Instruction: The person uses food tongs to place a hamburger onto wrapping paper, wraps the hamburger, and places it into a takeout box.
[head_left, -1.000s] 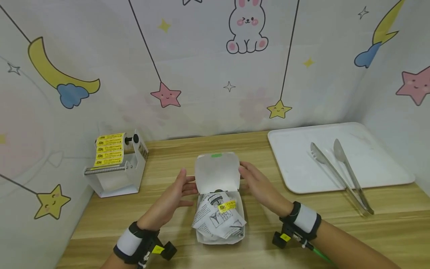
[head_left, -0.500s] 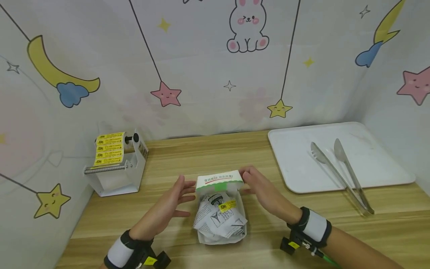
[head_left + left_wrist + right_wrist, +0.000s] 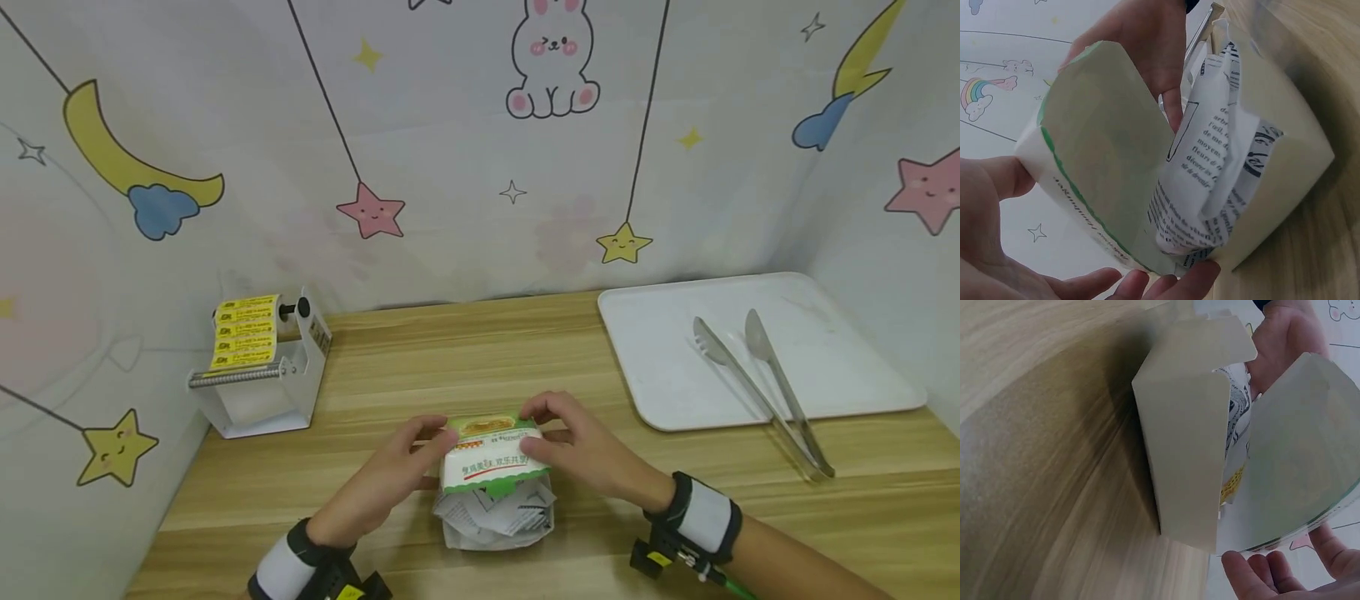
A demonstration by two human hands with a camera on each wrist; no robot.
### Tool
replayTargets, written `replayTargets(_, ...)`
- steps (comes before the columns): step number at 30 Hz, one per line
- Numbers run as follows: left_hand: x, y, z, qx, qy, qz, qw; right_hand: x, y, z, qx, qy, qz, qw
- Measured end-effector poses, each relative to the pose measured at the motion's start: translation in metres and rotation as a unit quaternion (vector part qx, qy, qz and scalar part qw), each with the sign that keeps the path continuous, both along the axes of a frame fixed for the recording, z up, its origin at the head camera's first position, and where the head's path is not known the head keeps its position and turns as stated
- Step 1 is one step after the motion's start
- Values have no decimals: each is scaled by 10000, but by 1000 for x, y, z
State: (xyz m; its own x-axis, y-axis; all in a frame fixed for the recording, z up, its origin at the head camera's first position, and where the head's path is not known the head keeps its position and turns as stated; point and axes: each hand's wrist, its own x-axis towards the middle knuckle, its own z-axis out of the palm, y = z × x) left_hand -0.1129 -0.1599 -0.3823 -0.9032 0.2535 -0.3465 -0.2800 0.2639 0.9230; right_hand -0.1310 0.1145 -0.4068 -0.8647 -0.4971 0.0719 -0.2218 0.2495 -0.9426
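A white and green hinged paper burger box [image 3: 491,458] stands on the wooden table, its lid tilted forward and partly down. Inside lies a food item wrapped in printed white paper [image 3: 495,512], its front sticking out beneath the lid. My left hand [image 3: 382,479] holds the lid's left side, thumb on the printed face. On the right side, my right hand [image 3: 588,446] grips the lid between thumb and fingers. In the left wrist view, a gap separates the lid [image 3: 1104,131] from the base. A yellow sticker [image 3: 1233,485] on the wrapper shows in the right wrist view.
A white dispenser [image 3: 300,392] with a roll of yellow labels [image 3: 243,333] stands at the back left. At the right lies a white tray [image 3: 660,350], with metal tongs [image 3: 780,400] resting on it and reaching over its front edge.
The lid has swung from upright down toward me over the wrapped item, hiding most of it. Both hands have come forward and closed in on the lid from the sides.
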Motion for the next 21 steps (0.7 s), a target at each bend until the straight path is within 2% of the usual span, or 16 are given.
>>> replayTargets(7,5,2,-4,-163,-4,34,9999,6,10,-9,181,-578,106,9981)
replayTargets(9,7,2,-6,-329,68,10,9994,9,11,-11,243,-605,190,9977)
replayTargets(13,10,0,-10,-445,17,-270,9986,11,12,-14,269,-598,232,9976)
replayTargets(16,12,-1,-11,-334,-105,-419,9985,12,11,-14,211,-616,227,9976)
replayTargets(21,14,4,-7,-219,-138,-453,9986,13,9,-13,48,-621,363,9974)
